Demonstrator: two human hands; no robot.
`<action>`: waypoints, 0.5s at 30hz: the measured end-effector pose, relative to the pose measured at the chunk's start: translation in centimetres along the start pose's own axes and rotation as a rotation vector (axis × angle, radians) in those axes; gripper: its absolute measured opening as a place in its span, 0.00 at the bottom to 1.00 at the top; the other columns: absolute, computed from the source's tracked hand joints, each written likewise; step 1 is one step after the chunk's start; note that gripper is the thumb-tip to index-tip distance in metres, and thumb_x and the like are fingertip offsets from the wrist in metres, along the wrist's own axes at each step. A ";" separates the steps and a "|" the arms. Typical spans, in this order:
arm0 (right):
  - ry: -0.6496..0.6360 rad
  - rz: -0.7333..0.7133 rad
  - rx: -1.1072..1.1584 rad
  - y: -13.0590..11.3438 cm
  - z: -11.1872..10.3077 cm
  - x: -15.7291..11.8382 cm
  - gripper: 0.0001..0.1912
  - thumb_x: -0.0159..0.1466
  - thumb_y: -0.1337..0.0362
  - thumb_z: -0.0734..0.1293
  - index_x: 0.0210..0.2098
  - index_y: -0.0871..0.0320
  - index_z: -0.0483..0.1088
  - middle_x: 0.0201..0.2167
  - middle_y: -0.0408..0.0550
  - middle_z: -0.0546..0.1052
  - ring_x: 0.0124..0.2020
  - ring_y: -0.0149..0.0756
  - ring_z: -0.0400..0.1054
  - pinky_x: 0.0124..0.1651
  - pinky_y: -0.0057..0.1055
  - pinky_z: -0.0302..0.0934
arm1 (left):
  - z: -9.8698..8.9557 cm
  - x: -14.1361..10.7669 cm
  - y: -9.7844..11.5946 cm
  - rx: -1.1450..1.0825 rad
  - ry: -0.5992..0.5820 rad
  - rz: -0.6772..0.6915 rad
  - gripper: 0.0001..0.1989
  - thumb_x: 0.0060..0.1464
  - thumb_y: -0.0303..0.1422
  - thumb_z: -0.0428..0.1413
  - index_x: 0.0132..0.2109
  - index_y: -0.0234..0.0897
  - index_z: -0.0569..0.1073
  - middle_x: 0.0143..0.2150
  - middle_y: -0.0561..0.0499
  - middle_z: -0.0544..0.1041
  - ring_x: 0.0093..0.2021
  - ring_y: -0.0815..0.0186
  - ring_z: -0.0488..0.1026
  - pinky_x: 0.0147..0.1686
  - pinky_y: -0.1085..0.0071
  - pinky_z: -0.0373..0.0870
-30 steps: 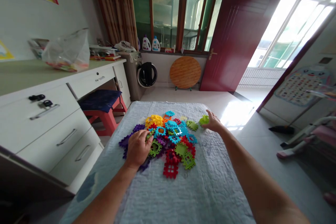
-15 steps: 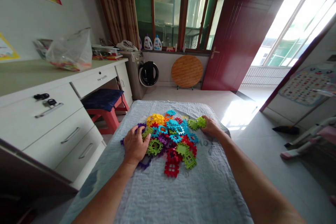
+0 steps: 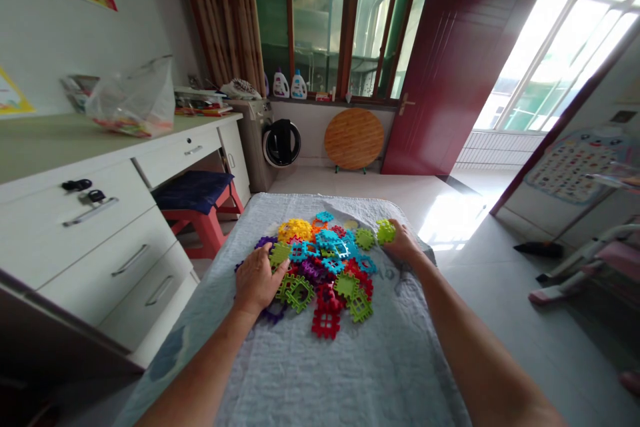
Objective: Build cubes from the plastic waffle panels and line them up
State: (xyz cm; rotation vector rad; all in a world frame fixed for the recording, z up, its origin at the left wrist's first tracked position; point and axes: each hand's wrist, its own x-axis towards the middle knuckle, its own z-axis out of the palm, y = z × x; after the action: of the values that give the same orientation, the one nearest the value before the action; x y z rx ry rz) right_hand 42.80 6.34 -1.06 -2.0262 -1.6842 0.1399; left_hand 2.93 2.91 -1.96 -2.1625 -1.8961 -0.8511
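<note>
Toy tiles (image 3: 327, 240) — heaped on the pale cloth (image 3: 350, 373).
Right hand (image 3: 403, 241) pinches a bright-green tile (image 3: 385, 231) beside the heap; left hand (image 3: 257, 278), thumb apart from fingers, at a dull-green tile (image 3: 279, 253) — cannot tell from here whether gripped.

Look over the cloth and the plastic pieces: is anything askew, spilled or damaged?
The cloth looks rucked beside the right hand, creased there while its near part lies flatter. The plastic pieces overlap in a loose heap; none looks clearly broken.

Pieces (image 3: 327, 239) yellow, orange, red, blue, green, purple; cloth (image 3: 350, 373) grey-blue.
</note>
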 end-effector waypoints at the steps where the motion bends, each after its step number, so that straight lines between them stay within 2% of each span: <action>1: -0.007 0.006 -0.003 0.3 0.4 0.0 0.38 0.47 0.65 0.69 0.58 0.57 0.60 0.43 0.52 0.70 0.41 0.41 0.66 0.44 0.35 0.61 | 0.0 0.0 0.0 0.000 -0.006 0.001 0.26 0.57 0.45 0.50 0.55 0.30 0.65 0.49 0.37 0.75 0.50 0.53 0.73 0.49 0.59 0.68; 5: -0.010 0.019 -0.011 0.8 1.3 0.7 0.37 0.49 0.65 0.69 0.58 0.57 0.60 0.43 0.51 0.70 0.42 0.40 0.65 0.46 0.33 0.61 | 0.1 0.0 0.0 -0.007 -0.001 0.004 0.25 0.57 0.45 0.50 0.55 0.31 0.65 0.49 0.38 0.75 0.50 0.53 0.73 0.50 0.59 0.68; 10: -0.007 0.088 -0.045 1.0 1.3 2.2 0.35 0.49 0.67 0.68 0.58 0.52 0.62 0.43 0.49 0.71 0.41 0.40 0.66 0.45 0.34 0.59 | 0.4 -0.1 0.0 -0.034 0.025 0.016 0.26 0.57 0.46 0.49 0.56 0.32 0.63 0.50 0.38 0.75 0.51 0.54 0.73 0.50 0.60 0.68; 15: 0.021 0.111 -0.062 0.9 1.6 2.4 0.36 0.52 0.63 0.67 0.60 0.55 0.59 0.45 0.52 0.71 0.45 0.43 0.66 0.48 0.35 0.58 | 1.0 -0.5 0.3 -0.040 0.061 -0.006 0.27 0.57 0.47 0.49 0.57 0.32 0.63 0.50 0.38 0.75 0.51 0.53 0.72 0.51 0.59 0.66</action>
State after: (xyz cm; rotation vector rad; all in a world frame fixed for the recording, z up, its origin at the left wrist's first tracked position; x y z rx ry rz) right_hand 43.57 9.01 -2.29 -2.1605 -1.5814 0.1044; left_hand 3.55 2.88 -2.93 -2.1280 -1.8735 -0.9528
